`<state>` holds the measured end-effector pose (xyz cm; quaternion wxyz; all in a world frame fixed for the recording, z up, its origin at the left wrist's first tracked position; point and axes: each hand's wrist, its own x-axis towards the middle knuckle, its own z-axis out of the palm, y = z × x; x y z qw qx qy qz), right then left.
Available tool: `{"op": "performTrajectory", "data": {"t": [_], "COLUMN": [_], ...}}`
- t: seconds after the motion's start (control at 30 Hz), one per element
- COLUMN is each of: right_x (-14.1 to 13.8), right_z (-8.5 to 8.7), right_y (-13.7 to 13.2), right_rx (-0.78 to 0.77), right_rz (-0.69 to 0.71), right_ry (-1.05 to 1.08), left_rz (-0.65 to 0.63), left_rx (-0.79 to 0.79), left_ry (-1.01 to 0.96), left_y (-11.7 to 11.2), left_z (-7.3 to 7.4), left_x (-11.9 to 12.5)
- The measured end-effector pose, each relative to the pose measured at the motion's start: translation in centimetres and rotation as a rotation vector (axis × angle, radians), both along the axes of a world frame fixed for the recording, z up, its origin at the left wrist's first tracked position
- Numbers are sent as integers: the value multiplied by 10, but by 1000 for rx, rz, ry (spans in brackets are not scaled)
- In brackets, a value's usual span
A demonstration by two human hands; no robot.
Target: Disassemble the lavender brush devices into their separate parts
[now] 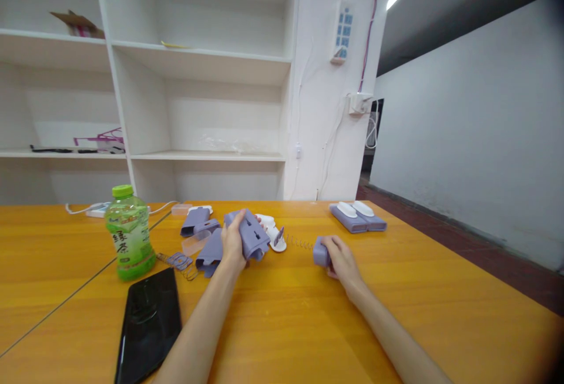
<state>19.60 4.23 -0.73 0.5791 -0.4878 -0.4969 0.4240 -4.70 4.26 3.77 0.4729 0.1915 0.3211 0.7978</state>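
My left hand is closed round a purple plastic housing with dark slots in its face, tilted above the table. Off to the right, my right hand grips a small purple plastic part, its fingers wrapped over the top. A thin coil spring stretches from that part toward a small purple piece by the left hand; whether it is fastened at either end I cannot tell. White oval parts lie behind the housing. Left of my left hand are more purple housings and loose springs.
A green bottle and a black tablet occupy the left side of the wooden table. Two purple units with white tops sit at the back right. Clear plastic pieces lie among the parts. White shelves stand behind.
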Motion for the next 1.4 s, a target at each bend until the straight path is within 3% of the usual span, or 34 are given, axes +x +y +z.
{"op": "performTrajectory", "data": {"t": [0.1, 0.2, 0.57, 0.67, 0.77, 0.87, 0.97, 1.1, 1.27, 1.4], "right_x": [3, 8, 16, 9, -8, -29, -38, -22, 9, 3], "right_z": [1, 0, -5, 1, 5, 1, -5, -5, 3, 5], "right_y": [1, 2, -3, -12, -23, -29, -28, -21, -19, -23], "right_rx": [71, 123, 203, 367, 571, 636, 600, 486, 405, 489], "right_rz": [-68, -126, -313, -367, -322, -168, -63, -117, -284, -296], "right_ry": [-196, -369, -747, -896, -1094, -1195, -1239, -1298, -1304, -1240], "left_rz": [-87, -63, 427, 529, 587, 552, 408, 241, 233, 281], "left_rx": [-10, 14, 74, 87, 138, 240, 399, 520, 489, 443], "left_ry": [187, 363, 951, 1079, 1221, 1380, 1588, 1804, 1885, 1895], "left_y": [0, 2, 11, 13, 8, -6, -22, -28, -9, 1], "left_z": [-3, -7, -25, -26, -19, -12, -12, -23, -30, -28], "left_x": [2, 5, -2, -8, -4, 15, 44, 68, 50, 28]}}
